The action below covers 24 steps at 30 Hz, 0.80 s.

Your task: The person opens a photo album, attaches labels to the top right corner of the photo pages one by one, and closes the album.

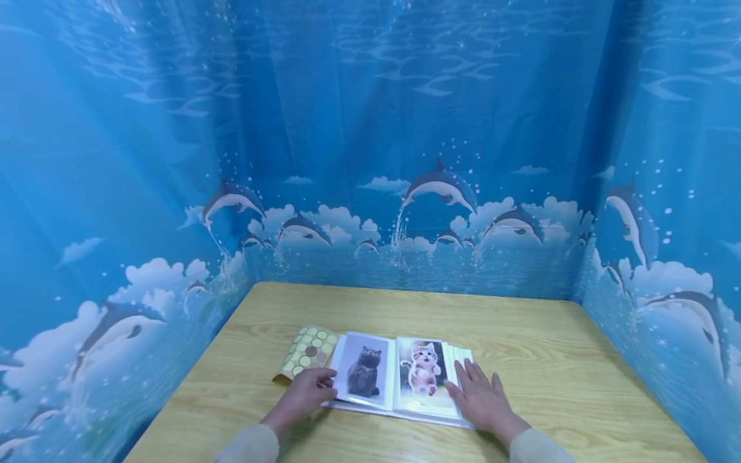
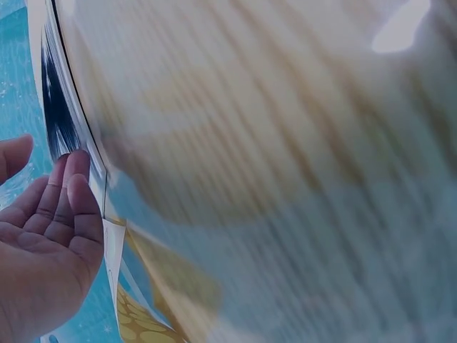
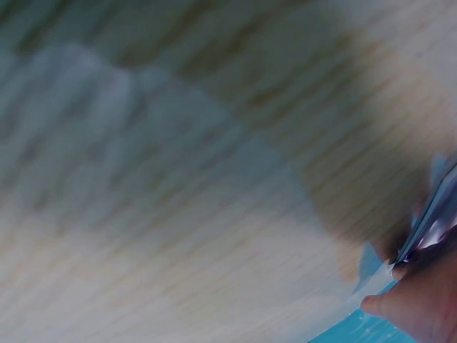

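Note:
A photo album (image 1: pixel 395 386) lies spread on the wooden table. Its left page carries a photo of a grey cat (image 1: pixel 363 372), its right page one of a striped kitten (image 1: pixel 424 370). At the album's left edge is my left hand (image 1: pixel 307 389), its fingertips touching the page edge. In the left wrist view the left hand (image 2: pixel 53 243) has its thumb apart from loosely bent fingers. My right hand (image 1: pixel 483 400) rests with spread fingers on the right page's outer edge. Only part of the right hand (image 3: pixel 421 304) shows in the right wrist view.
Left of the album, partly beneath it, lies a sheet with yellow-green circles (image 1: pixel 309 347), its near corner curling up. The wooden table (image 1: pixel 521 321) stretches behind and to both sides. A blue dolphin-print curtain (image 1: pixel 370 141) encloses the table's back and sides.

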Each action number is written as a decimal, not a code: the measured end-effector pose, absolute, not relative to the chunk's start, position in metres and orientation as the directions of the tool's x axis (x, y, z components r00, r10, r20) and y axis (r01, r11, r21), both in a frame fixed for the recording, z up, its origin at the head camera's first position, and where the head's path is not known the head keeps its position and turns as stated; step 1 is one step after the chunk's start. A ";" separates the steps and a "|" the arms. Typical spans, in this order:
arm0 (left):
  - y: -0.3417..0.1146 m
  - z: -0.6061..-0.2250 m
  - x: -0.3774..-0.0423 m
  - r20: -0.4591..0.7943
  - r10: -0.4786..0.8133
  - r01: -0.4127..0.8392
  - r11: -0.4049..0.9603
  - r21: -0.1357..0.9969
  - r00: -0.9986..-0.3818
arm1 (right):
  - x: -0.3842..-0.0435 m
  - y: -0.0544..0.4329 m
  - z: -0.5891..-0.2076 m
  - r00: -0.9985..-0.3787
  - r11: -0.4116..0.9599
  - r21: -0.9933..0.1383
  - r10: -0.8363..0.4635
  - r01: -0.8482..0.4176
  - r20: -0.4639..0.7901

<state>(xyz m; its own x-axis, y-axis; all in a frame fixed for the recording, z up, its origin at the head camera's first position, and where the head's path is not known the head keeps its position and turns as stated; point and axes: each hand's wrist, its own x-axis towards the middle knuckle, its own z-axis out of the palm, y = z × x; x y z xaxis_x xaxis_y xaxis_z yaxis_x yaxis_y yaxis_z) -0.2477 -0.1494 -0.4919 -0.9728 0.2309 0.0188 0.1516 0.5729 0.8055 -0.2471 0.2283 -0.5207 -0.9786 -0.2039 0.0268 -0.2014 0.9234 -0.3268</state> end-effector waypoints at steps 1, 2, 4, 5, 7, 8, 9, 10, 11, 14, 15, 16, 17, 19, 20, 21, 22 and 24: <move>-0.150 -0.492 -0.247 0.022 0.231 0.155 0.575 0.803 -0.973 | -0.247 0.228 -0.521 -0.978 0.923 -0.326 -0.205 -0.203 0.028; -0.150 -0.492 -0.247 0.028 0.236 0.163 0.575 0.801 -0.971 | -0.247 0.228 -0.521 -0.978 0.923 -0.326 -0.206 -0.204 0.030; -0.150 -0.491 -0.247 0.034 0.239 0.170 0.575 0.800 -0.970 | -0.247 0.228 -0.522 -0.978 0.923 -0.325 -0.207 -0.206 0.032; -0.150 -0.492 -0.247 0.035 0.239 0.170 0.575 0.800 -0.970 | -0.247 0.228 -0.522 -0.978 0.923 -0.324 -0.208 -0.207 0.034; -0.150 -0.491 -0.247 0.039 0.239 0.174 0.574 0.800 -0.970 | -0.247 0.228 -0.522 -0.977 0.923 -0.325 -0.208 -0.208 0.036; -0.150 -0.491 -0.247 0.044 0.241 0.178 0.573 0.800 -0.970 | -0.247 0.228 -0.522 -0.977 0.922 -0.326 -0.208 -0.208 0.037; -0.150 -0.490 -0.246 0.043 0.238 0.175 0.570 0.803 -0.970 | -0.247 0.228 -0.521 -0.977 0.921 -0.329 -0.208 -0.208 0.038; -0.150 -0.490 -0.246 0.047 0.238 0.179 0.570 0.802 -0.970 | -0.247 0.228 -0.521 -0.978 0.920 -0.333 -0.207 -0.208 0.038; -0.151 -0.490 -0.246 0.052 0.236 0.182 0.571 0.801 -0.970 | -0.247 0.228 -0.521 -0.978 0.919 -0.336 -0.207 -0.208 0.039; -0.151 -0.489 -0.246 0.063 0.230 0.188 0.576 0.796 -0.971 | -0.246 0.227 -0.520 -0.978 0.917 -0.341 -0.207 -0.207 0.037; -0.152 -0.489 -0.247 0.060 0.226 0.184 0.579 0.795 -0.972 | -0.246 0.227 -0.519 -0.978 0.917 -0.342 -0.207 -0.207 0.037; -0.152 -0.488 -0.247 0.062 0.223 0.185 0.584 0.790 -0.973 | -0.246 0.227 -0.519 -0.977 0.917 -0.339 -0.208 -0.208 0.036; -0.153 -0.488 -0.248 0.062 0.221 0.184 0.588 0.788 -0.973 | -0.246 0.226 -0.519 -0.978 0.918 -0.337 -0.208 -0.208 0.037; -0.154 -0.487 -0.249 0.069 0.214 0.186 0.592 0.784 -0.974 | -0.246 0.226 -0.518 -0.978 0.920 -0.333 -0.207 -0.207 0.039; -0.154 -0.486 -0.250 0.076 0.212 0.190 0.592 0.783 -0.974 | -0.245 0.225 -0.518 -0.977 0.919 -0.334 -0.207 -0.209 0.043; -0.155 -0.486 -0.251 0.081 0.209 0.192 0.590 0.784 -0.975 | -0.245 0.225 -0.518 -0.977 0.918 -0.335 -0.207 -0.211 0.048; -0.156 -0.485 -0.252 0.091 0.204 0.196 0.588 0.785 -0.975 | -0.245 0.225 -0.518 -0.977 0.919 -0.334 -0.207 -0.212 0.050; -0.157 -0.483 -0.254 0.107 0.186 0.198 0.585 0.786 -0.977 | -0.244 0.224 -0.517 -0.977 0.918 -0.334 -0.208 -0.214 0.055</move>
<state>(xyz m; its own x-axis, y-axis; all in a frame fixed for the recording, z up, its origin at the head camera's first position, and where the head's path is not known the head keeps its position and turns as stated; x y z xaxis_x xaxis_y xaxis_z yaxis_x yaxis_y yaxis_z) -0.2537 -0.1573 -0.4828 -0.9767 0.1859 0.1073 0.1978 0.5855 0.7862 -0.2445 0.2238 -0.5168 -0.9766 -0.2078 0.0555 -0.2143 0.9179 -0.3340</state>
